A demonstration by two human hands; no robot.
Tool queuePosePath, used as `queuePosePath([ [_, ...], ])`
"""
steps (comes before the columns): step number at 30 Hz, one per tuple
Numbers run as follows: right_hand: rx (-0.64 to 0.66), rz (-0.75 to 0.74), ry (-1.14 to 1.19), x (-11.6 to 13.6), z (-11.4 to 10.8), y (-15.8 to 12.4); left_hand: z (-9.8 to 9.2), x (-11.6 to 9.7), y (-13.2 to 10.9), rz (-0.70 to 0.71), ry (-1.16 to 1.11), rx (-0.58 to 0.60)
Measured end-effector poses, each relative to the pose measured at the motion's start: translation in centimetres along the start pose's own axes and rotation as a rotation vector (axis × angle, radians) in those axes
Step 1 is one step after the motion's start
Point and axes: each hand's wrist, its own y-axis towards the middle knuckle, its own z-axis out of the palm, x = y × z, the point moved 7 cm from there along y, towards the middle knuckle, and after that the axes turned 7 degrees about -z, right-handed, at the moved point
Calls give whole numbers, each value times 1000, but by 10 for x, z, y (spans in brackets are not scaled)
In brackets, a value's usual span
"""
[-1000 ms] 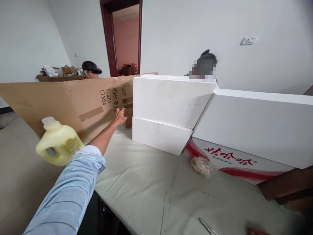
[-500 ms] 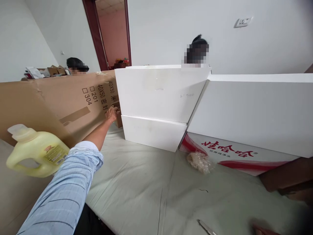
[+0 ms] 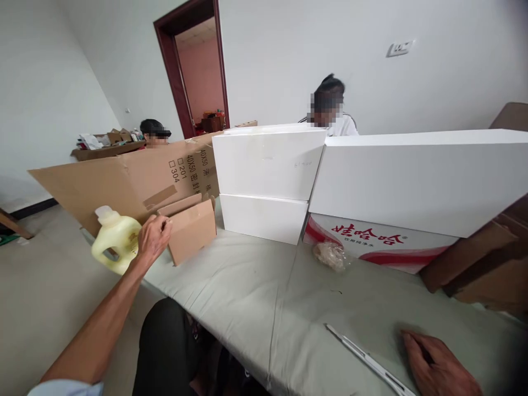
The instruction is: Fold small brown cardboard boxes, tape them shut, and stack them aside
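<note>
My left hand (image 3: 155,235) is closed on the near left edge of a small brown cardboard box (image 3: 193,230), which stands on the cloth-covered table (image 3: 243,280). Just left of that hand and partly behind it is a pale yellow detergent jug (image 3: 116,237) with a handle and a whitish cap. My right hand (image 3: 439,363) rests at the table's near right, fingers loosely bent and apart, nothing visible in it. Beside it lies a slim silver-white utility knife (image 3: 363,355), not touched by the hand.
Stacked white boxes (image 3: 270,165) and a wide white box (image 3: 412,181) wall off the far side. Under the wide one is a red-and-white carton (image 3: 371,242). A crumpled plastic bag (image 3: 330,256) lies before it. Large printed cardboard (image 3: 144,176) stands left. Two people (image 3: 330,104) sit beyond.
My left hand has come back towards me and left with the small box, which was mostly hidden behind the white boxes. The view has tilted and shows more of my right hand.
</note>
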Motion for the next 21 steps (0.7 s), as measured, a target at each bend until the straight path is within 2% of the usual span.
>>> queuePosePath([
  [3, 4, 24, 80, 33, -11, 13, -39, 13, -47, 75, -106, -3],
  [6, 52, -26, 291, 102, -15, 23, -60, 5, -87, 146, -227, 25],
  [10, 389, -78, 663, 218, 19, 5, -63, -29, -132, 212, -506, 150],
  [13, 581, -120, 862, 280, 43, -21, -52, -51, -155, 229, -642, 278],
  [16, 689, -100, 936, 301, 54, -40, -32, -59, -166, 205, -754, 448],
  [21, 700, -50, 1000, 293, 50, -47, -2, -54, -171, 221, -850, 704],
])
